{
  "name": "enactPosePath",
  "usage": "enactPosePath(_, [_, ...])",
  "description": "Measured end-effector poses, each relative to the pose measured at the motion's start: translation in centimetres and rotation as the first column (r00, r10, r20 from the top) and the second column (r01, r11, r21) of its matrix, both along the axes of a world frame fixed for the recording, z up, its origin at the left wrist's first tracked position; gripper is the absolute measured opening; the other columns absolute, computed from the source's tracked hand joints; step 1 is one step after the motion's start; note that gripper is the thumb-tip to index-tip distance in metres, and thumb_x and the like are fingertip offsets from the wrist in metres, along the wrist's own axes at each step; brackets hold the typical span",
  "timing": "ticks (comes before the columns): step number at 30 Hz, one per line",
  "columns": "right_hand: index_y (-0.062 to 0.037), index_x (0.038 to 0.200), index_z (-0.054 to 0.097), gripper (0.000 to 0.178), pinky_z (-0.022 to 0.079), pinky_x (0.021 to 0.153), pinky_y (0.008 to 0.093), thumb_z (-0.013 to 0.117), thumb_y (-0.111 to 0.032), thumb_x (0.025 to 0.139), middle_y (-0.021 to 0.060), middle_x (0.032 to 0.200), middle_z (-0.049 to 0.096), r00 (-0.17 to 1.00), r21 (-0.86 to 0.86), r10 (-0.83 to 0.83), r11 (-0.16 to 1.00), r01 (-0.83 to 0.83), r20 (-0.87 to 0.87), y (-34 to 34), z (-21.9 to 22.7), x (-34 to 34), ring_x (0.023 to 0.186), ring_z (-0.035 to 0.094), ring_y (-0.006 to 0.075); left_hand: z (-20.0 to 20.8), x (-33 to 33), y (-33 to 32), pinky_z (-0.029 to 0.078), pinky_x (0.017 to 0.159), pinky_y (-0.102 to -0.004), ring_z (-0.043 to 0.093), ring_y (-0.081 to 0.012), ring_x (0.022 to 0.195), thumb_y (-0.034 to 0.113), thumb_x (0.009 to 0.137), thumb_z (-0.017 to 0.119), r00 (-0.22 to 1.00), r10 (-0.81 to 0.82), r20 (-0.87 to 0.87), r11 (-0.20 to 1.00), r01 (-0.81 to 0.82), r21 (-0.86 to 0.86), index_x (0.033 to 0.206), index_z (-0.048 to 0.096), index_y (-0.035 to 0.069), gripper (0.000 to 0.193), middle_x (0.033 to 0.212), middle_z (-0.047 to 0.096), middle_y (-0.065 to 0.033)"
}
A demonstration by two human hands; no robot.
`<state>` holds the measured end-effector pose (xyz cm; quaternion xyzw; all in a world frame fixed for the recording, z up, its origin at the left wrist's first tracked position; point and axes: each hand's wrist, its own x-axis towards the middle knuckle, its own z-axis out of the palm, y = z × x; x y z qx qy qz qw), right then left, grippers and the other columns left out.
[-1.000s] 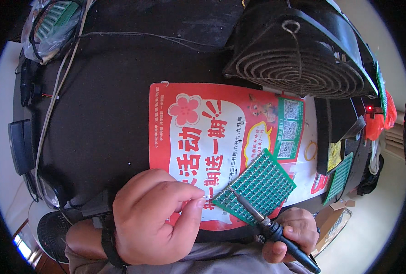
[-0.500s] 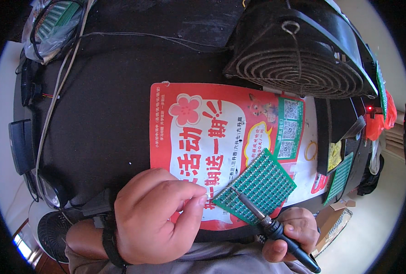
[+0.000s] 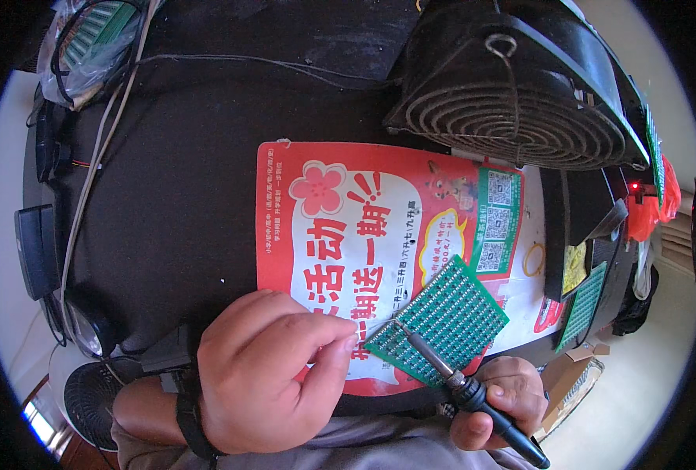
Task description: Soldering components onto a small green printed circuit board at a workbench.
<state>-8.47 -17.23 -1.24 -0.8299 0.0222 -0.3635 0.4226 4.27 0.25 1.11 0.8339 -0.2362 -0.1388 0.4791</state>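
My left hand [image 3: 273, 372] is closed in a pinch on a thin solder wire [image 3: 378, 322], which reaches to the left edge of a green circuit board [image 3: 450, 321]. Rows of small solder points cover the board, and it is tilted above a red and white printed sheet. My right hand [image 3: 511, 395] is wrapped round the black handle of a soldering iron [image 3: 430, 354]. The iron's tip lies over the board close to the wire's end; whether they touch I cannot tell. Whether the right fingers also support the board's lower corner is hidden.
A large black fan [image 3: 512, 117] with a round wire grille stands at the back right. Beyond the sheet [image 3: 285, 172], another green board [image 3: 583, 305] lies at the right, near a yellow sponge [image 3: 573, 270]. Cables [image 3: 89, 184] run along the left, by a bag of boards [image 3: 89, 47].
My left hand has shifted very slightly, with the solder wire still pinched. The soldering iron and the board look almost unmoved.
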Motion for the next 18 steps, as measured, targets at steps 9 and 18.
enactPosePath(9, [-0.0006,0.089,0.05,0.031,0.035,0.043,0.0253,0.065,-0.028,0.085,0.0063,0.059,0.046,0.999,0.003,0.003,1.0,-0.002,-0.054,-0.31,0.51,-0.47,0.049,0.047,0.0148,-0.27,0.0,-0.06,0.036,0.046,-0.0226,0.049,-0.0111,0.047,-0.006,0.066,0.069,1.0,0.009,-0.009,0.998,-0.01,-0.061,0.079,0.065,0.002,0.016,0.061,0.055,-0.0058])
enactPosePath(18, [0.0004,0.089,0.051,0.031,0.033,0.04,0.0252,0.064,-0.028,0.086,0.0056,0.059,0.046,1.0,-0.01,0.0,1.0,0.0,0.0,-0.08,0.15,0.02,0.047,0.046,0.0141,-0.06,0.07,0.12,0.037,0.047,-0.0238,0.049,-0.0122,0.047,-0.005,0.066,0.07,1.0,-0.012,-0.009,0.999,0.012,-0.032,0.079,0.065,0.004,0.016,0.06,0.055,-0.0052])
